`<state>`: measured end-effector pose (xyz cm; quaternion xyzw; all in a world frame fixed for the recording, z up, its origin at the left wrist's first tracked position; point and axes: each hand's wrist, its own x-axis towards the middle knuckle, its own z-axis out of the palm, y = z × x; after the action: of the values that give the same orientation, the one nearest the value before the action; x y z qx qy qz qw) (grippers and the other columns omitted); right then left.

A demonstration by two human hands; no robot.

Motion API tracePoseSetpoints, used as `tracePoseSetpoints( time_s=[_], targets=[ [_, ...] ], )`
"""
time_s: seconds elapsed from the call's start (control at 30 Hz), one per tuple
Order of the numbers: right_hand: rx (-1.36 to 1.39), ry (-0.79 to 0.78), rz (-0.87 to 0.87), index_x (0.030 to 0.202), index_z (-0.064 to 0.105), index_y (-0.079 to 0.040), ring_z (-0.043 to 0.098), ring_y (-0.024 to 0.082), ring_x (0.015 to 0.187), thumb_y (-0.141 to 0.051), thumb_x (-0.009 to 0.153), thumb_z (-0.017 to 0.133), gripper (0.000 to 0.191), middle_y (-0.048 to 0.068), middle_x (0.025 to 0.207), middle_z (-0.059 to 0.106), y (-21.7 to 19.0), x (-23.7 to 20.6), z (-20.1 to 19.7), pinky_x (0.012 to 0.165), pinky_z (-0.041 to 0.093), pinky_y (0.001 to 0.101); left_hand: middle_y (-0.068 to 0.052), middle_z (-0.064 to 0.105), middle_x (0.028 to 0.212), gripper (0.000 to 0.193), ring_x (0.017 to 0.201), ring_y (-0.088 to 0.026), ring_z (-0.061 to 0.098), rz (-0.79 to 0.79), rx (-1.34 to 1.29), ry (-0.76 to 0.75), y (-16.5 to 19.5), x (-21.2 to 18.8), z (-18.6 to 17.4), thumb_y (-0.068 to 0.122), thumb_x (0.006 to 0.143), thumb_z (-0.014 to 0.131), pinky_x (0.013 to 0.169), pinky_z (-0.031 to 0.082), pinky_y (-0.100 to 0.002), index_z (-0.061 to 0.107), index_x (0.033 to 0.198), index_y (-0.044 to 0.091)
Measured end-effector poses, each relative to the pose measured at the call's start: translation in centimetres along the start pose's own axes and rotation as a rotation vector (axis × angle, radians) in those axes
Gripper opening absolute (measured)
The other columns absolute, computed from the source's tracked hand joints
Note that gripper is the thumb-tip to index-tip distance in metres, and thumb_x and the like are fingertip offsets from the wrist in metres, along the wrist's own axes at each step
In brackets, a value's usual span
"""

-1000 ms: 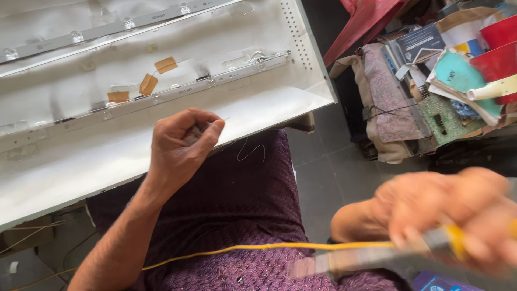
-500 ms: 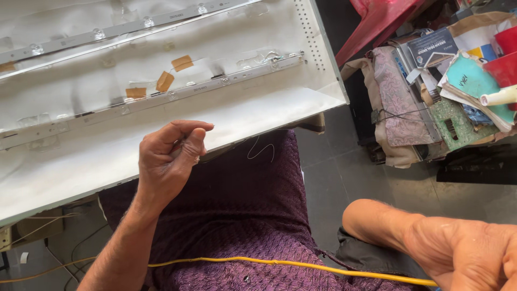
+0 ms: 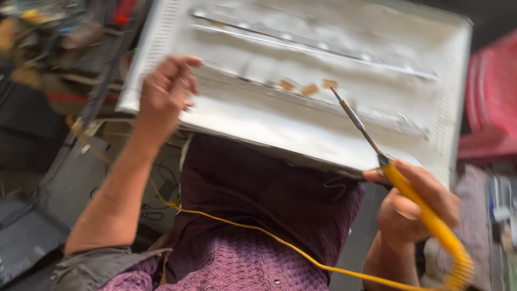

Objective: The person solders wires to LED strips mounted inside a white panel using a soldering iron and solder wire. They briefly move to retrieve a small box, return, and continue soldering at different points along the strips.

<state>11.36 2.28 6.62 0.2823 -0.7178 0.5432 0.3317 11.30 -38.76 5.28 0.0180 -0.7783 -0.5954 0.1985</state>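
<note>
My right hand [image 3: 412, 207] grips the yellow handle of a soldering iron [image 3: 377, 156]. Its thin metal tip reaches up to the small brown pads [image 3: 308, 87] on a strip inside the white metal panel [image 3: 301, 124]. A yellow cord [image 3: 258, 234] runs from the handle across the purple cloth [image 3: 269, 215] on my lap. My left hand [image 3: 167, 89] is raised at the panel's left edge with the fingers curled together; whether they pinch anything is too blurred to tell.
The panel lies tilted over my lap, with long metal strips across it. Dark cluttered shelves and wires [image 3: 59, 48] stand at the left. Red and pink things [image 3: 493, 97] blur at the right. Grey floor [image 3: 59, 199] shows at the lower left.
My view has swung left. My right hand has come up from the lower right with the soldering iron and brought its tip to the brown pads. My left hand now sits at the panel's left edge.
</note>
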Motion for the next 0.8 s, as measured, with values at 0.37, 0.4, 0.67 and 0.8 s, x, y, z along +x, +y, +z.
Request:
tracePoseSetpoints(
  time_s=[0.37, 0.4, 0.67, 0.8],
  targets=[
    [-0.282, -0.63, -0.386, 0.134, 0.057, -0.005, 0.073, 0.033, 0.113, -0.017, 0.107, 0.066, 0.031, 0.019, 0.119, 0.073, 3.1, 0.5, 18.5, 0.094, 0.064, 0.0409, -0.011, 0.077, 0.089, 0.022, 0.079, -0.026, 0.072, 0.097, 0.885, 0.182, -5.0, 2.6, -16.3, 0.033, 0.099, 0.076, 0.074, 0.057, -0.042, 0.083, 0.105, 0.013],
    [-0.302, -0.665, -0.396, 0.129, 0.056, -0.003, 0.071, 0.035, 0.114, -0.022, 0.101, 0.07, 0.036, 0.021, 0.118, 0.072, 2.9, 0.2, 19.2, 0.098, 0.06, 0.0459, -0.011, 0.077, 0.089, 0.024, 0.079, -0.027, 0.073, 0.066, 0.919, 0.156, -5.6, 2.9, -16.6, 0.035, 0.097, 0.076, 0.075, 0.057, -0.042, 0.082, 0.105, 0.013],
    [-0.55, -0.756, -0.402, 0.11, 0.057, -0.005, 0.057, 0.046, 0.131, -0.027, 0.089, 0.075, 0.035, 0.03, 0.126, 0.067, 2.1, -2.1, 20.2, 0.111, 0.044, 0.0567, -0.01, 0.075, 0.09, 0.039, 0.086, -0.029, 0.074, -0.03, 1.247, 0.024, -8.4, 6.3, -16.5, 0.044, 0.085, 0.082, 0.071, 0.058, -0.043, 0.074, 0.101, 0.01],
    [-0.621, -0.779, -0.414, 0.107, 0.058, -0.009, 0.056, 0.044, 0.135, -0.016, 0.096, 0.07, 0.018, 0.028, 0.126, 0.068, 3.5, -3.3, 19.9, 0.114, 0.047, 0.0549, -0.009, 0.077, 0.091, 0.024, 0.084, -0.026, 0.076, -0.193, 1.36, -0.12, -9.3, 8.1, -15.0, 0.031, 0.088, 0.08, 0.068, 0.059, -0.038, 0.075, 0.102, 0.012]
  ],
)
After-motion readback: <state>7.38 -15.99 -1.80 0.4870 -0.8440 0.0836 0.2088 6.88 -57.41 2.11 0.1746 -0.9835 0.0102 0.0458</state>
